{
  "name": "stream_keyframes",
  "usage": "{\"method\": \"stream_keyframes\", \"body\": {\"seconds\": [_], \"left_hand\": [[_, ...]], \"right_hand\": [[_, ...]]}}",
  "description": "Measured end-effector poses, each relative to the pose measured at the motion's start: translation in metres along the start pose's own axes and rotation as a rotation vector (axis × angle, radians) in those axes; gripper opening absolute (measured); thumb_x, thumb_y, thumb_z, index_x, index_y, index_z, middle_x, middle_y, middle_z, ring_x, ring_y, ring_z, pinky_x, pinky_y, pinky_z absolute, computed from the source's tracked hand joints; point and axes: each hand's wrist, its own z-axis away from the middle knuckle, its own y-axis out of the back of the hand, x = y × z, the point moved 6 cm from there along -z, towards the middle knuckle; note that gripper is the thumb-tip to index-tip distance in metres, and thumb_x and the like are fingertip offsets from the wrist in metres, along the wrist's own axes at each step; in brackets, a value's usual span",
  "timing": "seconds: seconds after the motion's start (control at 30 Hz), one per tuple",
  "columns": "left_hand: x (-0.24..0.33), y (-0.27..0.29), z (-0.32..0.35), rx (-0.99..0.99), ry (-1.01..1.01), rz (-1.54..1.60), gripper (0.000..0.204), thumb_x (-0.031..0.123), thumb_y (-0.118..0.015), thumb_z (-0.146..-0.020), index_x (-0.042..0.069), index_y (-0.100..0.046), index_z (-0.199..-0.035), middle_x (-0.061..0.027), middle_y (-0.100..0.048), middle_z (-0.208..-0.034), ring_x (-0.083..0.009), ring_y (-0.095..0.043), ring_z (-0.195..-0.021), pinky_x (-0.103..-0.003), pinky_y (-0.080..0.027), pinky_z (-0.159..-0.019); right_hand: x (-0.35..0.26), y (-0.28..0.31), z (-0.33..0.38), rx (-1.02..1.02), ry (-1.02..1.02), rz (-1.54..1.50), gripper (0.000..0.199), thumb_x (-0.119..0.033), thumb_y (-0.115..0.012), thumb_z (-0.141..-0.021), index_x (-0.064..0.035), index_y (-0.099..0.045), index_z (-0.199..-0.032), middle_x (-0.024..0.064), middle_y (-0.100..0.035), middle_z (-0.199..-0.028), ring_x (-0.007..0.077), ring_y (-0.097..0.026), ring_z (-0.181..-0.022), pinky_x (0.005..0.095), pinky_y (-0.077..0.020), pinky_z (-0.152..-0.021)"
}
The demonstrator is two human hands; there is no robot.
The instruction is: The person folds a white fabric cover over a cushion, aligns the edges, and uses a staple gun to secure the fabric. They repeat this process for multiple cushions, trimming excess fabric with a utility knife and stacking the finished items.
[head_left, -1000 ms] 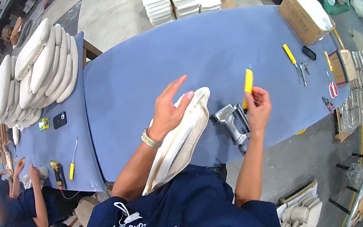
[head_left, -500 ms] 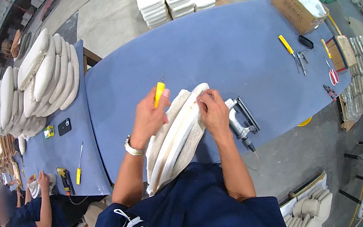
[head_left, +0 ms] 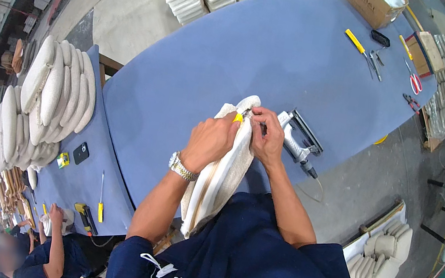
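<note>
An off-white upholstered cushion [head_left: 218, 180] stands on edge against my body, with a pale strip running along its middle. My left hand [head_left: 210, 143] is closed around a yellow-handled tool [head_left: 238, 118], mostly hidden by the fingers. The tool's tip meets the cushion near its far end, where the fabric is bunched. My right hand [head_left: 267, 137] pinches the fabric edge at that same end, just right of the tool. To the right of this hand, a pneumatic staple gun [head_left: 295, 142] lies on the blue-covered table [head_left: 198, 71].
Far right on the table are another yellow-handled tool [head_left: 355, 42], scissors [head_left: 415, 82], pliers [head_left: 411, 103] and a cardboard box [head_left: 366, 3]. Stacked cushions [head_left: 61, 90], a phone [head_left: 80, 153] and a screwdriver [head_left: 100, 210] occupy the left table. A co-worker [head_left: 55, 255] sits lower left.
My left hand has moved right and brought the yellow-handled tool down onto the cushion's far end. My right hand has shifted slightly along the edge and still pinches it.
</note>
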Motion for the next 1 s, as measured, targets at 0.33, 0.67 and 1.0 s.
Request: {"method": "stream_keyframes", "body": {"seconds": [0.33,0.67,1.0], "left_hand": [[0.01,-0.005,-0.008,-0.047,0.032,-0.15,0.033,0.03,-0.05,-0.104,0.001,-0.064,-0.111,-0.0254,-0.071,-0.079,-0.0473,-0.069,-0.075,-0.058,-0.054,-0.066],[0.01,-0.013,-0.013,-0.049,-0.053,-0.25,0.032,0.03,-0.052,-0.104,0.001,-0.064,-0.101,-0.0244,-0.071,-0.077,-0.0447,-0.07,-0.072,-0.053,-0.056,-0.061],[0.006,-0.013,-0.01,-0.146,-0.106,-0.099,0.028,0.028,-0.053,-0.101,0.003,-0.065,-0.1,-0.0248,-0.069,-0.078,-0.0477,-0.066,-0.075,-0.058,-0.051,-0.068]], "right_hand": [[0.001,0.001,-0.001,-0.026,-0.069,-0.078,0.01,0.002,-0.066,-0.09,-0.0026,-0.064,-0.098,0.0159,-0.071,-0.115,0.0321,-0.07,-0.103,0.037,-0.0554,-0.084],[0.003,0.003,0.002,-0.019,-0.064,-0.043,0.009,0.002,-0.066,-0.091,-0.0032,-0.063,-0.098,0.0146,-0.071,-0.115,0.0294,-0.071,-0.1,0.0356,-0.0559,-0.078],[0.005,0.012,0.006,-0.029,-0.145,-0.061,0.006,-0.002,-0.065,-0.093,-0.0014,-0.062,-0.099,0.0131,-0.072,-0.113,0.0248,-0.07,-0.101,0.0332,-0.054,-0.083]]}}
